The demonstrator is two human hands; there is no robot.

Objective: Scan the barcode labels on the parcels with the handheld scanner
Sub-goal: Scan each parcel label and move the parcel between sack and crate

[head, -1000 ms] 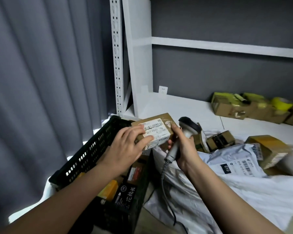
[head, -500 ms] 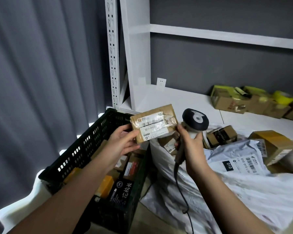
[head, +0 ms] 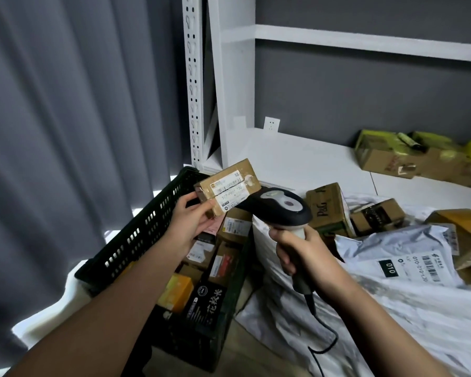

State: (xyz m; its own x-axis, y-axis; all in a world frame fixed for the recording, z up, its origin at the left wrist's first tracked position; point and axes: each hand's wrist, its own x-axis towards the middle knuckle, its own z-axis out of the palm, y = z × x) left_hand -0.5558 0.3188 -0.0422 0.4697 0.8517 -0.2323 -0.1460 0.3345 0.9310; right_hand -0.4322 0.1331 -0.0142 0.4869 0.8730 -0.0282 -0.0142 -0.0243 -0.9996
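Note:
My left hand (head: 191,223) grips a small brown cardboard parcel (head: 247,175) by its lower left corner, above the black crate. The parcel's white barcode label (head: 229,190) faces me. My right hand (head: 305,253) is closed around the grey handle of the handheld scanner (head: 279,206). The scanner's dark head points left at the label, its nose almost touching the parcel's lower right edge. A black cable (head: 321,338) hangs down from the handle.
A black slotted crate (head: 136,235) at lower left holds several small boxes. On the right, a white sack (head: 392,317) carries a grey mailer bag (head: 403,257) and brown boxes (head: 329,208). More boxes (head: 392,156) line the white shelf by the grey wall. Curtains hang at left.
My right hand has tilted the scanner, swinging its head leftward onto the parcel's label. My left hand has turned the parcel slightly, keeping it raised over the crate.

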